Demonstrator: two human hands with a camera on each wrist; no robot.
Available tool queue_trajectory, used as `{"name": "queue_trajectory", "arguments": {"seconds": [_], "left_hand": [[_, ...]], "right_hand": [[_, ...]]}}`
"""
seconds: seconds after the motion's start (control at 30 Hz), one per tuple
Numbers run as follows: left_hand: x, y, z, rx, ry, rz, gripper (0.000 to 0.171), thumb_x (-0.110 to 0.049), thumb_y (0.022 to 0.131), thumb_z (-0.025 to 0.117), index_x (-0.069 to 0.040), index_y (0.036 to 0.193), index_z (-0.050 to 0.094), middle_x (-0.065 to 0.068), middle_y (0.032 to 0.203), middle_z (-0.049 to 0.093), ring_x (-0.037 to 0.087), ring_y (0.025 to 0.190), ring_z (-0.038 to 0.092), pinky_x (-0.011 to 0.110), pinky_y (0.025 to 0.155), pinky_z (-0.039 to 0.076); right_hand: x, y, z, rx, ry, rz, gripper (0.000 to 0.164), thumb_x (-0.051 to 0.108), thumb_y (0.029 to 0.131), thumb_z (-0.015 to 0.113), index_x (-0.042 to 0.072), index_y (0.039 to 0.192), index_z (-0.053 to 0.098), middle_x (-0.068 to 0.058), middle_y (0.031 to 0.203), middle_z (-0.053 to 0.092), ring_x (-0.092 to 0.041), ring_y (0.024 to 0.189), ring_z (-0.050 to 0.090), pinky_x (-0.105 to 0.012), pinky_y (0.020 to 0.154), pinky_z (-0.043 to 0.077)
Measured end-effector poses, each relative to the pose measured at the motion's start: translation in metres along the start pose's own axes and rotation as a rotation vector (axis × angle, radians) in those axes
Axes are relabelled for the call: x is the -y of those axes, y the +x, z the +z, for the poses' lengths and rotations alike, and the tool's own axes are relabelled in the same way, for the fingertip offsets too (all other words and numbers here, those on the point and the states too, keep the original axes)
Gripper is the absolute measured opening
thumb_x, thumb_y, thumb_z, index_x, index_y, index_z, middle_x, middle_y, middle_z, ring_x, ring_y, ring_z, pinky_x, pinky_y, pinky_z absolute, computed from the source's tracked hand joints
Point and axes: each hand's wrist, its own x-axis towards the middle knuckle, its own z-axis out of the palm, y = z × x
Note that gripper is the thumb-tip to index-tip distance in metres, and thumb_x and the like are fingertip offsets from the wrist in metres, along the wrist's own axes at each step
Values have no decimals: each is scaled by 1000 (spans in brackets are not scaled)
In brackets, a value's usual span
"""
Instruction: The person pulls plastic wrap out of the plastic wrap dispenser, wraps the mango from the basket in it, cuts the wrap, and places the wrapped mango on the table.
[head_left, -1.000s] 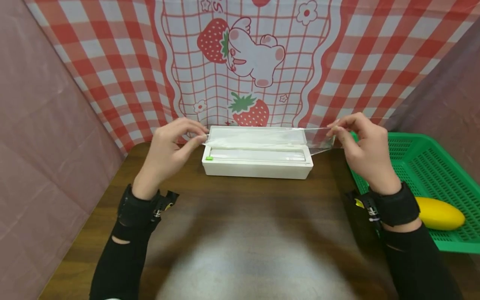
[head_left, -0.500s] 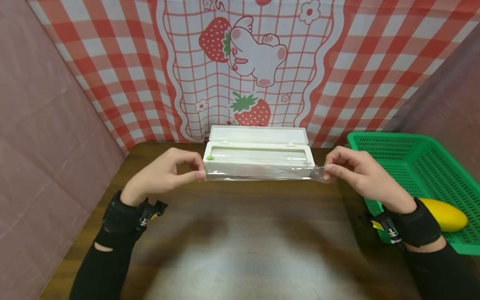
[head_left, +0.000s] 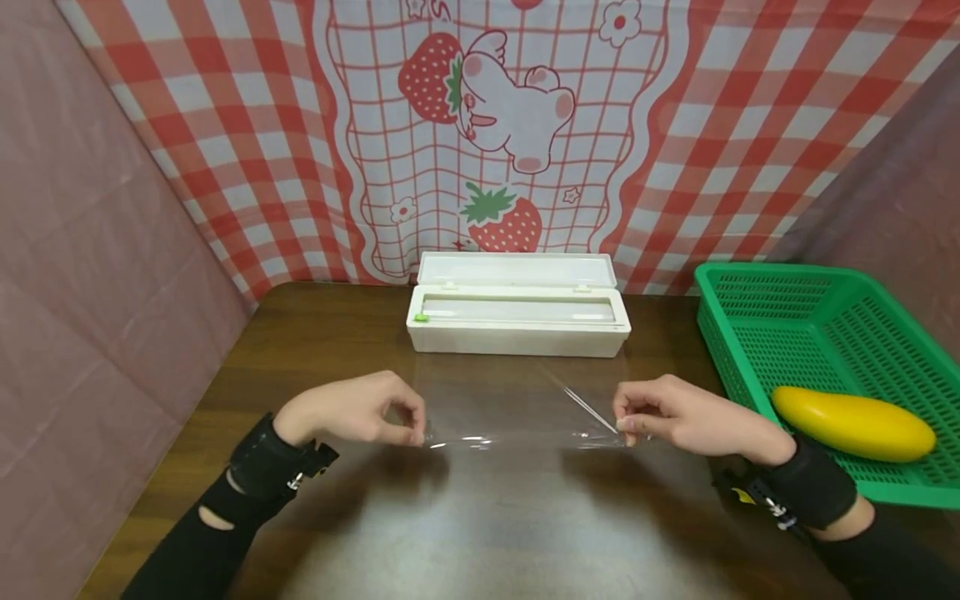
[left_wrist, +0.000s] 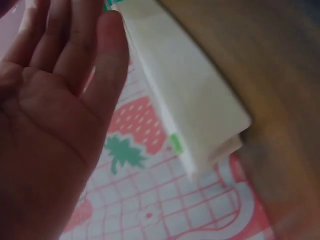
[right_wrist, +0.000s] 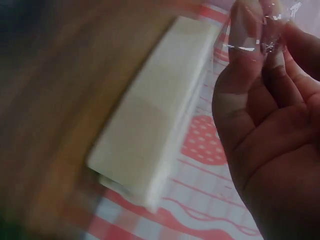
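Observation:
A sheet of clear plastic wrap (head_left: 517,417) stretches between the two hands in front of a white cling wrap dispenser (head_left: 519,340). My left hand (head_left: 356,410) pinches the sheet's near left corner between thumb and fingers. At the near right corner, my right hand (head_left: 671,417) pinches the wrap, which bunches over the fingertips in the right wrist view. A bright crease runs from that corner back toward the dispenser. The dispenser's lid (head_left: 517,270) stands raised at the back. On its front bar, a green slider (head_left: 422,317) sits at the left end.
A green plastic basket (head_left: 716,342) stands on the right side of the brown table (head_left: 322,333), with a yellow elongated fruit-like object (head_left: 855,423) inside. Behind the dispenser hangs a red-and-white checked cloth (head_left: 240,133) with strawberry prints.
Both hands have drawn the wrap from over the dispenser's lid down past its front and toward the body, lengthening the sheet. The dispenser has stayed in place.

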Motion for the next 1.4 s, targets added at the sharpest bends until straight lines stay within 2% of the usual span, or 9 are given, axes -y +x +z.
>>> {"name": "queue_trajectory", "arguments": {"seconds": [0.17, 0.27, 0.4, 0.5, 0.77, 0.9, 1.07, 1.23, 1.4], "left_hand": [[14, 10, 18, 49, 72, -36, 11, -13, 92, 70, -18, 83, 74, -17, 80, 65, 2, 77, 59, 28, 75, 53], [19, 14, 25, 60, 114, -84, 13, -13, 91, 72, -20, 81, 74, -18, 77, 64, 1, 71, 56, 24, 67, 50], [23, 18, 34, 46, 187, -152, 14, -13, 90, 75, -21, 78, 74, -18, 76, 62, 1, 69, 55, 22, 64, 48], [24, 20, 43, 26, 292, -184, 14, -17, 88, 78, -22, 76, 75, -19, 79, 59, 1, 71, 54, 24, 66, 48], [19, 19, 64, -26, 463, -220, 16, -19, 85, 79, -25, 73, 72, -20, 74, 56, 2, 67, 53, 29, 64, 50], [15, 14, 68, -70, 478, -221, 14, -14, 82, 80, -22, 76, 72, -18, 71, 58, 1, 62, 52, 27, 60, 48], [10, 7, 70, -113, 432, -244, 14, -18, 82, 82, -16, 87, 69, -16, 66, 54, 0, 59, 50, 24, 57, 45], [3, 4, 67, -117, 415, -244, 18, -28, 86, 80, -17, 85, 65, -15, 63, 47, 1, 57, 47, 25, 55, 43], [0, 3, 63, -139, 444, -226, 16, -29, 90, 76, -21, 83, 65, -17, 68, 52, 1, 61, 49, 27, 59, 46]], "right_hand": [[-17, 2, 19, 58, 4, 34, 10, 20, 102, 57, 21, 92, 59, 7, 79, 64, -13, 72, 63, -25, 63, 50], [-25, 5, 29, 74, -34, 37, 13, 18, 101, 60, 22, 89, 59, 12, 77, 59, -6, 68, 58, -24, 62, 48], [-34, 7, 42, 91, -140, 59, 17, 14, 96, 67, 24, 84, 62, 18, 75, 54, 1, 66, 48, -22, 62, 45], [-37, 7, 50, 99, -227, 51, 18, 13, 92, 72, 24, 81, 64, 18, 81, 54, 0, 73, 50, -24, 66, 46], [-31, -6, 69, 46, -413, 39, 22, 18, 89, 76, 29, 78, 61, 16, 86, 45, -6, 81, 42, -24, 68, 41], [-30, -14, 74, 19, -386, 50, 20, 22, 91, 74, 30, 81, 59, 19, 84, 47, -2, 79, 45, -23, 66, 42], [-27, -24, 74, 54, -257, 161, 3, 26, 96, 68, 25, 97, 65, 20, 87, 59, 3, 73, 53, -24, 64, 47], [-22, -30, 74, 72, -254, 227, 19, 29, 98, 66, 17, 112, 65, 19, 83, 58, 4, 68, 52, -24, 61, 46], [-5, -37, 60, 38, -278, 242, 33, 30, 98, 64, 10, 125, 63, 20, 77, 53, 3, 65, 49, -24, 60, 44]]}}
